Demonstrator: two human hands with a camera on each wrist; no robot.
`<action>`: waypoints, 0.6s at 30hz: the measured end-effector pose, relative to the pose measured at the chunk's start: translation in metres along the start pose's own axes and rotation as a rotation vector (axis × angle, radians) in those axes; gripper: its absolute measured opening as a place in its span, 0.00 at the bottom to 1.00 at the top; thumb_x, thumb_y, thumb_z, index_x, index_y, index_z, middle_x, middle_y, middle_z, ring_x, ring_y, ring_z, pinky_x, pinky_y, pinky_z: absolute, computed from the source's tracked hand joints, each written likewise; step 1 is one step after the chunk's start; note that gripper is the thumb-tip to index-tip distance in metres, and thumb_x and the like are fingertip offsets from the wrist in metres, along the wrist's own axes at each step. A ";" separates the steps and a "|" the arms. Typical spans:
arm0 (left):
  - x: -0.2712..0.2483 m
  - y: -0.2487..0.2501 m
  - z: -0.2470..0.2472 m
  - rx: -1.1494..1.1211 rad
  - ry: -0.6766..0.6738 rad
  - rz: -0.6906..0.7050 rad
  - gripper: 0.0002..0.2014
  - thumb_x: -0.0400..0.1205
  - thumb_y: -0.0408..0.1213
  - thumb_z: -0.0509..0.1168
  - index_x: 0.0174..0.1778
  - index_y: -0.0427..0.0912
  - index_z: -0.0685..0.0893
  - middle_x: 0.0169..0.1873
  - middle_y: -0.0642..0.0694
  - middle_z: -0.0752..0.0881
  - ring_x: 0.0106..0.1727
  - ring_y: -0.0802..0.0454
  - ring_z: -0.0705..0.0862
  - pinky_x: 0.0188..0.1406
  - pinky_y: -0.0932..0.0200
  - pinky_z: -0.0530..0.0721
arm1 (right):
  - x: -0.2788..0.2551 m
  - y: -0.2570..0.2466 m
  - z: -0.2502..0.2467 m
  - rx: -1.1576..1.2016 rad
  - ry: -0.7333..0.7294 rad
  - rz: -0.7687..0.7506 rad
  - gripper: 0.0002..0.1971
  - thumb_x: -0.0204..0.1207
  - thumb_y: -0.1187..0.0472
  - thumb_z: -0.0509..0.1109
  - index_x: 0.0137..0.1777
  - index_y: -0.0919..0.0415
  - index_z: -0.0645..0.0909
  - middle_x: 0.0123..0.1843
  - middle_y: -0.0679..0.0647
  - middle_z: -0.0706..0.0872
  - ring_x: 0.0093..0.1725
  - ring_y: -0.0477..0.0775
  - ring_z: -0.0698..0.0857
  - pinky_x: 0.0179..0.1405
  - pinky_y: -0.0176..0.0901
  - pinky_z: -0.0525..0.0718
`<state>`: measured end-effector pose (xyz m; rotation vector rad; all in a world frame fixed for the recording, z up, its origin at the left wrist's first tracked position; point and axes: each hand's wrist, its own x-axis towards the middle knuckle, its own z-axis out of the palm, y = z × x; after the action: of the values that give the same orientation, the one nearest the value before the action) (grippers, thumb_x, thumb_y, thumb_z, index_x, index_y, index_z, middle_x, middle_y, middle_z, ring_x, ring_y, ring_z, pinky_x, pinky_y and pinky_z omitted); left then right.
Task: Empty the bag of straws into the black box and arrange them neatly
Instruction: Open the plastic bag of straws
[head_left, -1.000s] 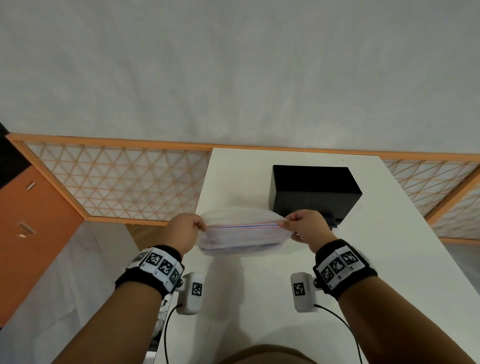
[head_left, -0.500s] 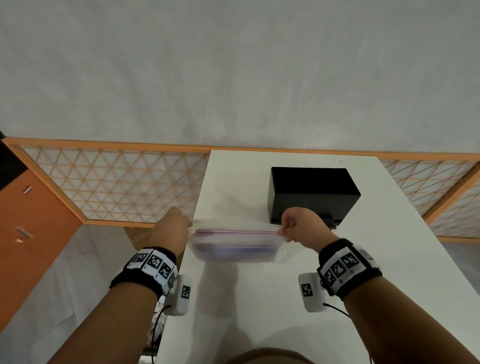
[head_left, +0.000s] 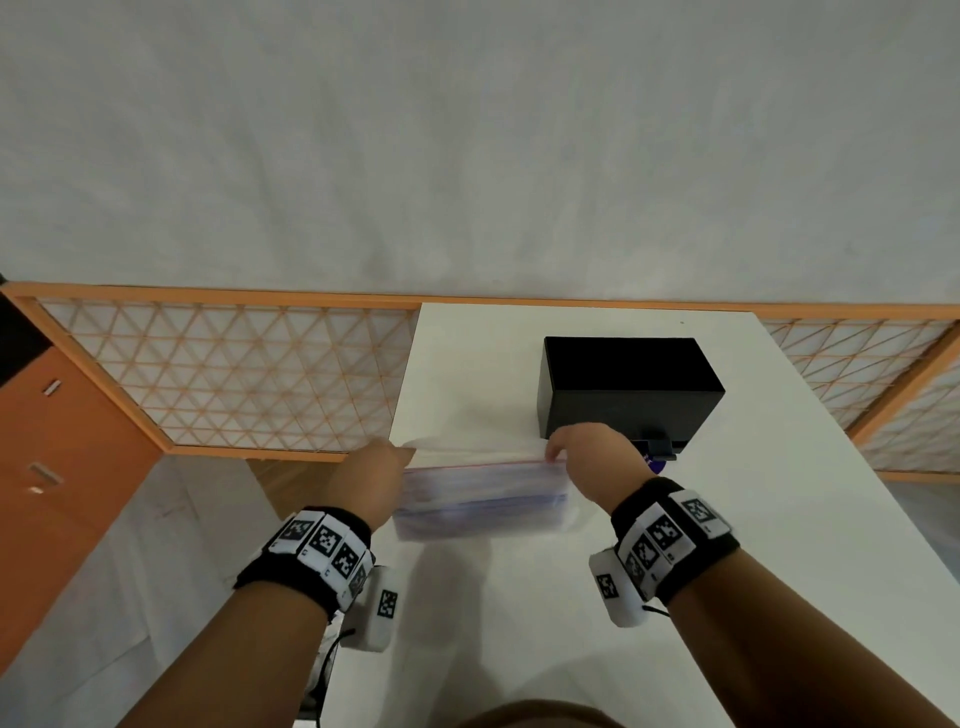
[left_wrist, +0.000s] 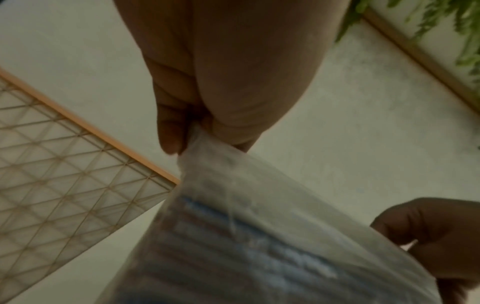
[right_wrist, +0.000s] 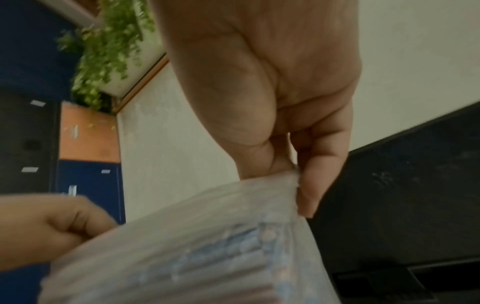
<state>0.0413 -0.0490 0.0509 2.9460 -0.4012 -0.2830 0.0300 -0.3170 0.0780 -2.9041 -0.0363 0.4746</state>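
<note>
A clear zip bag of straws (head_left: 480, 493) hangs between my hands above the white table (head_left: 779, 519), its top edge stretched level. My left hand (head_left: 379, 467) pinches the bag's left top corner (left_wrist: 192, 137) between thumb and fingers. My right hand (head_left: 582, 452) pinches the right top corner (right_wrist: 293, 181). Blue and pale straws (right_wrist: 221, 257) lie sideways inside the bag. The black box (head_left: 628, 389) stands open-topped just behind my right hand, and the bag is in front of it and to its left.
A small dark object (head_left: 657, 452) lies at the box's front base, partly hidden by my right hand. An orange-framed lattice screen (head_left: 234, 379) runs behind and left of the table. The table's left edge (head_left: 400, 415) lies under my left hand.
Both hands have drawn apart and the bag's top edge has pulled straight. The bag has sunk a little and hangs flatter than a second ago.
</note>
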 end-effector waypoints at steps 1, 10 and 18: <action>0.000 0.000 0.001 0.016 -0.001 0.009 0.21 0.81 0.28 0.55 0.70 0.46 0.75 0.58 0.41 0.78 0.56 0.43 0.80 0.58 0.52 0.79 | 0.001 -0.001 0.001 -0.044 -0.019 0.014 0.23 0.78 0.74 0.58 0.69 0.54 0.78 0.68 0.55 0.80 0.64 0.59 0.81 0.64 0.46 0.79; -0.010 0.019 -0.004 0.032 -0.013 0.223 0.12 0.82 0.46 0.59 0.61 0.61 0.76 0.57 0.51 0.77 0.49 0.47 0.81 0.41 0.57 0.76 | -0.004 -0.001 0.017 -0.106 0.028 0.059 0.23 0.79 0.68 0.56 0.73 0.53 0.75 0.67 0.55 0.81 0.64 0.58 0.81 0.60 0.50 0.82; -0.007 0.020 0.004 0.046 -0.012 0.263 0.19 0.83 0.49 0.50 0.65 0.53 0.78 0.62 0.50 0.79 0.55 0.49 0.80 0.52 0.57 0.78 | -0.008 0.003 0.012 -0.110 0.124 0.204 0.12 0.79 0.69 0.59 0.57 0.60 0.81 0.55 0.56 0.85 0.53 0.59 0.85 0.41 0.44 0.78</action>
<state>0.0287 -0.0665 0.0519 2.8902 -0.7975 -0.2597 0.0187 -0.3185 0.0691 -3.0541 0.2626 0.3332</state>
